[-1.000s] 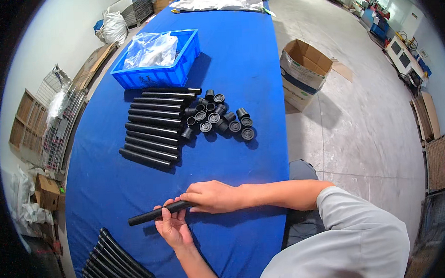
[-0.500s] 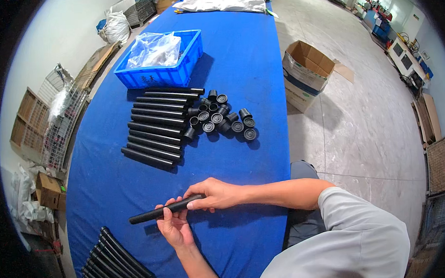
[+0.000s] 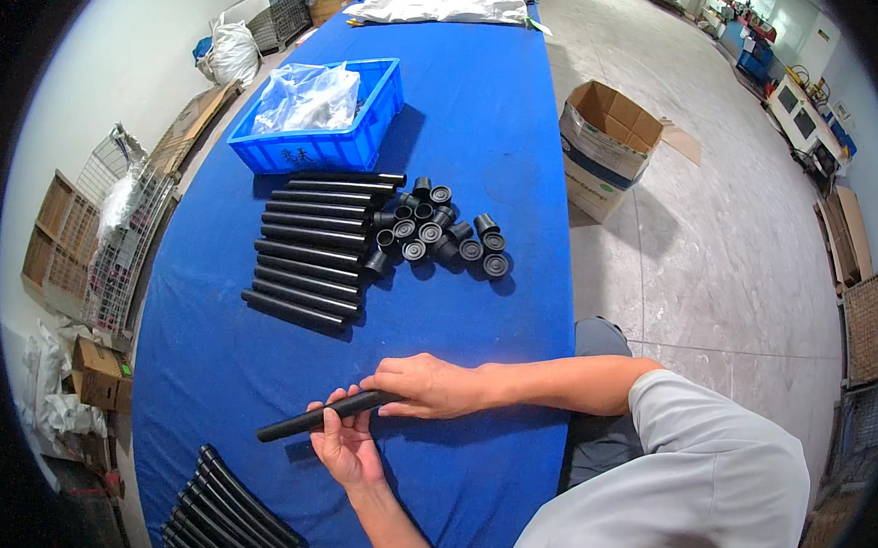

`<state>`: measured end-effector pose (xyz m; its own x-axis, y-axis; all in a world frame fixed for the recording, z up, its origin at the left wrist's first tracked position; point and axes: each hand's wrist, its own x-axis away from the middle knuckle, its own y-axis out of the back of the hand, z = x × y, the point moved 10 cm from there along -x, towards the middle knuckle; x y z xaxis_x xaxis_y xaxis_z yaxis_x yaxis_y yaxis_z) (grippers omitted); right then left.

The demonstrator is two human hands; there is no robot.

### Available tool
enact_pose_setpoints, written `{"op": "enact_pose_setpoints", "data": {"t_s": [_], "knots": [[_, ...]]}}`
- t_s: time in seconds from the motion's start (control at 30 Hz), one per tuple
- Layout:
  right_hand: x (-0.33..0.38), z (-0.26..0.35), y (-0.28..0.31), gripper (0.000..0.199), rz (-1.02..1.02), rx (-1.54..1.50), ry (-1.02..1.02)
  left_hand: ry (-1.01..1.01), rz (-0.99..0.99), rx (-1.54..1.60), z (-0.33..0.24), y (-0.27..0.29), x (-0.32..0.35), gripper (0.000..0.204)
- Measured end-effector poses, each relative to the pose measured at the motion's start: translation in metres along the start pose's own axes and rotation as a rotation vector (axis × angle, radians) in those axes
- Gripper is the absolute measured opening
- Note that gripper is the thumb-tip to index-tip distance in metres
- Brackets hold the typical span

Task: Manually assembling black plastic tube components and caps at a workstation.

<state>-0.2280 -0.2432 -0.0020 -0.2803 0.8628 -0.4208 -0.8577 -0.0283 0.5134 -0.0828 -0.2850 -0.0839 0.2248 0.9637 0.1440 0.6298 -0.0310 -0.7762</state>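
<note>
A black tube (image 3: 298,421) lies level above the blue table (image 3: 471,116), held in both my hands. My left hand (image 3: 344,445) wraps its middle from below. My right hand (image 3: 426,384) is closed over the tube's right end, which is hidden inside the fingers. Farther up the table lies a row of several black tubes (image 3: 311,248), side by side. A cluster of several black round caps (image 3: 437,233) sits just to their right.
A blue crate (image 3: 301,153) with a clear plastic bag (image 3: 306,96) stands at the back. More black tubes (image 3: 229,523) are stacked at the near left corner. An open cardboard box (image 3: 605,144) stands on the floor to the right. Wire racks and boxes line the left wall.
The tube has tilted slightly, with its left end lower. My right hand has stayed on the right end and my left hand has shifted its grip a little.
</note>
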Motion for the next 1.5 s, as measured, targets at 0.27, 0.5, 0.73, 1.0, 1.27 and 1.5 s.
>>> {"op": "enact_pose_setpoints", "data": {"t_s": [0.27, 0.5, 0.73, 1.0, 1.27, 1.5], "knots": [[0.007, -0.032, -0.018, 0.045, 0.218, -0.497, -0.561, 0.009, 0.032, -0.05, 0.0, 0.001, 0.0, 0.017], [0.003, 0.012, 0.003, 0.044, -0.061, 0.179, 0.145, 0.004, 0.047, -0.061, 0.002, -0.003, 0.0, 0.015], [0.005, -0.033, -0.014, 0.049, 0.177, -0.319, -0.423, -0.004, 0.085, -0.089, 0.0, -0.007, 0.0, 0.014], [0.011, -0.033, -0.023, 0.051, 0.303, -0.608, -0.678, 0.01, 0.098, -0.066, -0.001, -0.005, 0.001, 0.013], [-0.001, 0.016, 0.006, 0.048, -0.069, 0.137, 0.186, 0.004, 0.026, 0.001, 0.001, -0.003, 0.0, 0.018], [-0.003, -0.003, 0.009, 0.046, -0.039, -0.032, -0.025, -0.01, 0.022, -0.007, 0.0, -0.001, 0.001, 0.018]]}}
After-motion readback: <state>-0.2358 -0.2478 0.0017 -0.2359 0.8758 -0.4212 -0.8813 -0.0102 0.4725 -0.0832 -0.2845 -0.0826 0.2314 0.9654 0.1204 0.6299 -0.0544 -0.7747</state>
